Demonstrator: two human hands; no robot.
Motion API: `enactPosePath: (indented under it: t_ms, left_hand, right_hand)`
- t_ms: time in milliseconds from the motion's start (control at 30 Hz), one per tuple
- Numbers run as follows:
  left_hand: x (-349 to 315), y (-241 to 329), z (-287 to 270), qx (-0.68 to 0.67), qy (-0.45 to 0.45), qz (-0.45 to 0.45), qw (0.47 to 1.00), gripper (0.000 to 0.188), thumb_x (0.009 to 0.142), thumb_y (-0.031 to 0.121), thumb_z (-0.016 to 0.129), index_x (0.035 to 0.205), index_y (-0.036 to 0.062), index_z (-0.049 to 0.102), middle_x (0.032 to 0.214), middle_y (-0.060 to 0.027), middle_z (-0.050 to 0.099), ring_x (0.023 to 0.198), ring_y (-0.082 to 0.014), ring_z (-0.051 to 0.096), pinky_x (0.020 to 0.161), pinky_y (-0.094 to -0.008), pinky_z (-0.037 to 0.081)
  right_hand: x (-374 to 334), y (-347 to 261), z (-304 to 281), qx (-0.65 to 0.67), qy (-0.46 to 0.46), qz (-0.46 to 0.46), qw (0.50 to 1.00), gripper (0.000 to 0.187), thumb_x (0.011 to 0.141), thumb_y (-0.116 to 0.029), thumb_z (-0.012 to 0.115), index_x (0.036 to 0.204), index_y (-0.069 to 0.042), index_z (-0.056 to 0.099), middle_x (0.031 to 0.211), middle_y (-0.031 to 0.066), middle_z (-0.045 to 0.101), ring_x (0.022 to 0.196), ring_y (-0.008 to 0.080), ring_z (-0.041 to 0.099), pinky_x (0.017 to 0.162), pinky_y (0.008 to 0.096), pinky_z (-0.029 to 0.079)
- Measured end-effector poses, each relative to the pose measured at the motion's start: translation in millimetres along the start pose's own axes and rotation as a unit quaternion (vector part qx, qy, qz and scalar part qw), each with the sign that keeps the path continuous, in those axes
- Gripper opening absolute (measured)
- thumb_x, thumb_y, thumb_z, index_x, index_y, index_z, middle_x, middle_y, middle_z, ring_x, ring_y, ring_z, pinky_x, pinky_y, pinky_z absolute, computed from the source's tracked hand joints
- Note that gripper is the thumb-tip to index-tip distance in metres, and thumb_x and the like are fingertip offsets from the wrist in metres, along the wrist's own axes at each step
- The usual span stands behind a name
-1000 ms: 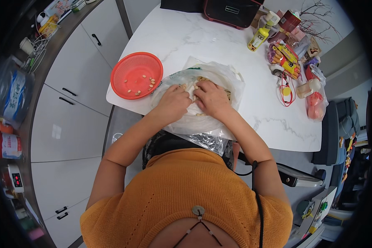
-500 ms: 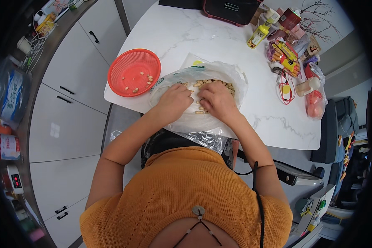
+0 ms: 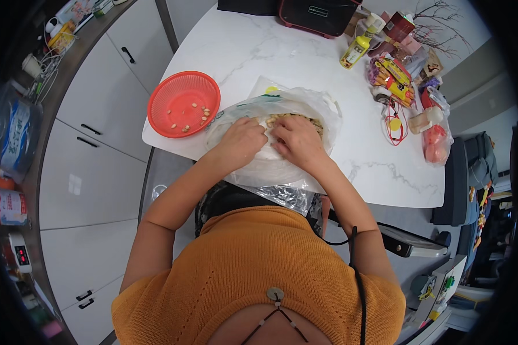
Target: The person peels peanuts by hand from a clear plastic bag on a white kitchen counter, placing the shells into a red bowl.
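A white plastic bag [image 3: 270,173] lies wide-mouthed at the table's near edge, with unshelled peanuts [image 3: 313,122] inside toward its right. My left hand [image 3: 243,142] is over the bag's left part, fingers curled and pressed together; whatever they hold is hidden. Close beside it, my right hand [image 3: 300,141] bends its fingers down over the peanuts, and I cannot make out what is between them. To the left of the bag stands a red plastic colander [image 3: 175,86] with several shelled peanut kernels [image 3: 205,113] scattered on its bottom.
The white marbled table [image 3: 385,172] carries a yellow bottle [image 3: 355,52], snack packages [image 3: 394,77], a red cord [image 3: 395,130] and a bag of red fruit [image 3: 435,146] along the right. A black and red case [image 3: 316,16] sits at the far edge. White cabinets [image 3: 92,178] line the left.
Both hands stay over the bag. The right fingers have shifted slightly over the peanuts, and the whole view has moved a little.
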State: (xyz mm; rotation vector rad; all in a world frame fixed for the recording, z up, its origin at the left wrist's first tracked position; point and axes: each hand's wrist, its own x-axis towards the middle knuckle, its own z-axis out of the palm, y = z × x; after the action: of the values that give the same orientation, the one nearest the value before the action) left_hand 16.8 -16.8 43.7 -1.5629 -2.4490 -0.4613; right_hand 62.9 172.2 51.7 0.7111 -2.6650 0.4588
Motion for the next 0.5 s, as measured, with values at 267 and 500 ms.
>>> enactPosePath:
  t_ms: [267, 500]
  left_hand:
    - [-1.6, -5.4, -4.7, 0.018, -0.03, -0.048, 0.998, 0.013, 0.065, 0.01, 0.066, 0.077, 0.0066, 0.063, 0.087, -0.0063, 0.057, 0.096, -0.0229, 0.052, 0.088, -0.0354, 0.038]
    - [0.5, -11.9, -1.1, -0.061, -0.034, -0.092, 0.993, 0.019, 0.07, 0.006, 0.06, 0.089, 0.0059, 0.061, 0.09, -0.0081, 0.057, 0.089, -0.0273, 0.056, 0.077, -0.0367, 0.045]
  right_hand:
    - [15.0, 4.9, 22.6, -0.058, -0.04, 0.064, 0.995, 0.015, 0.07, -0.013, 0.062, 0.084, -0.008, 0.061, 0.095, 0.0069, 0.059, 0.087, 0.0262, 0.058, 0.075, 0.0372, 0.045]
    - [4.9, 18.2, 10.5, -0.03, 0.033, -0.033, 0.998, 0.014, 0.069, -0.016, 0.064, 0.078, -0.006, 0.061, 0.089, 0.0073, 0.061, 0.077, 0.027, 0.059, 0.065, 0.0372, 0.048]
